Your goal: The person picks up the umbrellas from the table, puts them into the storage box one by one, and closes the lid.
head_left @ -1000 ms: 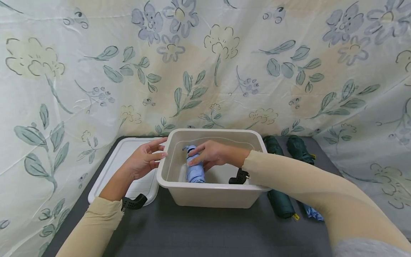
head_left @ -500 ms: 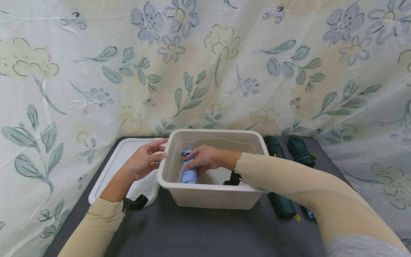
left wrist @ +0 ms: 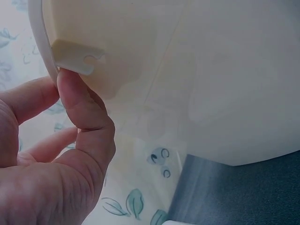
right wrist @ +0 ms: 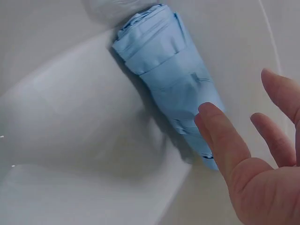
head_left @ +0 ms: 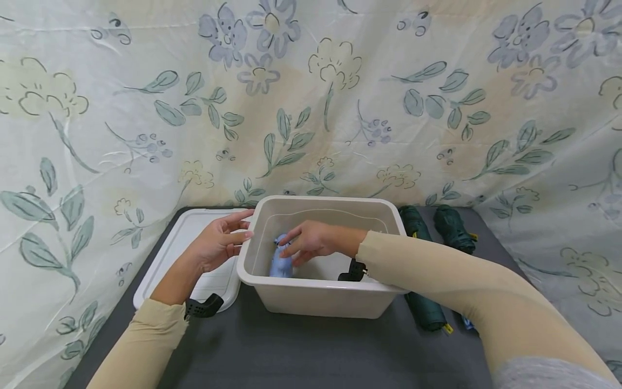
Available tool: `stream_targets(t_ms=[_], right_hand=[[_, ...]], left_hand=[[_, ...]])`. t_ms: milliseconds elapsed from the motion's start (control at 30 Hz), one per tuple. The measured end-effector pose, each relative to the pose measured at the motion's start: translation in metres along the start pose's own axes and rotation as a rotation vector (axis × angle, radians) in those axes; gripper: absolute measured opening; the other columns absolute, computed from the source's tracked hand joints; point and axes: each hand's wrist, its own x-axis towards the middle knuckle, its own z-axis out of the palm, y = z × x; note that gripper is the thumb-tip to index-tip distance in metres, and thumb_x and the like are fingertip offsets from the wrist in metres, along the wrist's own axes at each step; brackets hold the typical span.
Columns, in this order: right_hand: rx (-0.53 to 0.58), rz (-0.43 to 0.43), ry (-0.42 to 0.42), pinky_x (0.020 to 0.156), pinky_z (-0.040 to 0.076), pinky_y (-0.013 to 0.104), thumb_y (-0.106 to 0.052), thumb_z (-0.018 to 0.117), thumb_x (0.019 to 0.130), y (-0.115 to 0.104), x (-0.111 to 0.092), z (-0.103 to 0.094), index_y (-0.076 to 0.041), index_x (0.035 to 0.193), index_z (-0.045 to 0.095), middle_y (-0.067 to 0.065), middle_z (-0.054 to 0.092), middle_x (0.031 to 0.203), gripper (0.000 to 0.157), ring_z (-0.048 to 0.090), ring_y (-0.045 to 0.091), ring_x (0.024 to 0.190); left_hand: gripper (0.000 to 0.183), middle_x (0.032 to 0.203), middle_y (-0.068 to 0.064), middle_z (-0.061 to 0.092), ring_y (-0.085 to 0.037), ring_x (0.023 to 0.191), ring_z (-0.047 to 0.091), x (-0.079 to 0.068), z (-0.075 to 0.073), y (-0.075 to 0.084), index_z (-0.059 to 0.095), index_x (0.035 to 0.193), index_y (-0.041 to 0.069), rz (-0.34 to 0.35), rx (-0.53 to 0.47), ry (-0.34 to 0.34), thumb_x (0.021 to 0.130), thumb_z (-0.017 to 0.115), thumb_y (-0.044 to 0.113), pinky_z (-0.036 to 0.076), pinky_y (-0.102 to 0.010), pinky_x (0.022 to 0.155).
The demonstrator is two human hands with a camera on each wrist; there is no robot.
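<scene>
A folded light-blue umbrella (head_left: 281, 265) lies along the left inner wall of the beige plastic bin (head_left: 320, 298). My right hand (head_left: 313, 241) is inside the bin beside it, its fingers spread rather than wrapped around it. In the right wrist view, the fingertips (right wrist: 209, 110) overlap the umbrella (right wrist: 171, 79); whether they touch it I cannot tell. My left hand (head_left: 217, 241) pinches the bin's left rim. The left wrist view has the thumb (left wrist: 77, 96) under the rim (left wrist: 42, 42) and a finger on its other side.
A white lid (head_left: 170, 254) lies flat to the left of the bin. Dark green folded umbrellas (head_left: 425, 310) (head_left: 454, 227) lie to the right, with a bit of blue patterned fabric (head_left: 467, 322) partly hidden by my right arm. A floral curtain (head_left: 311, 108) hangs behind the dark table (head_left: 311, 351).
The blue umbrella has shifted left and down against the bin's left wall. My right hand has moved slightly left, and its fingers have loosened from the umbrella. The left hand has stayed put.
</scene>
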Motion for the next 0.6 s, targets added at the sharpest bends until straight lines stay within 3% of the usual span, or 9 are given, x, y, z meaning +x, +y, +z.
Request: stream_targets(t_ms=[133, 367, 600], right_hand=[[-0.014, -0.029, -0.007, 0.099, 0.058, 0.047, -0.01, 0.077, 0.092, -0.005, -0.008, -0.005, -0.003, 0.138, 0.063, 0.017, 0.073, 0.122, 0.049, 0.07, 0.038, 0.112], [0.03, -0.104, 0.002, 0.099, 0.058, 0.047, -0.011, 0.073, 0.095, -0.017, -0.031, -0.027, -0.008, 0.142, 0.06, 0.018, 0.065, 0.139, 0.049, 0.072, 0.029, 0.109], [0.09, -0.178, 0.028, 0.105, 0.053, 0.05, -0.009, 0.07, 0.097, -0.021, -0.059, -0.048, -0.006, 0.146, 0.056, 0.019, 0.059, 0.145, 0.051, 0.069, 0.034, 0.116]], left_hand=[[0.071, 0.119, -0.007, 0.054, -0.009, 0.094, 0.071, 0.0, -0.001, -0.001, 0.029, 0.161, 0.004, -0.003, -0.014, 0.0, 0.099, 0.064, 0.004, 0.062, -0.026, 0.081], [0.069, 0.117, -0.006, 0.057, -0.011, 0.094, 0.072, 0.001, -0.001, -0.001, 0.03, 0.161, 0.006, -0.002, -0.008, 0.01, 0.1, 0.063, 0.002, 0.063, -0.027, 0.081], [0.071, 0.118, -0.005, 0.058, -0.011, 0.095, 0.072, 0.0, 0.0, -0.001, 0.03, 0.161, 0.006, -0.004, -0.01, 0.003, 0.099, 0.064, 0.004, 0.063, -0.027, 0.081]])
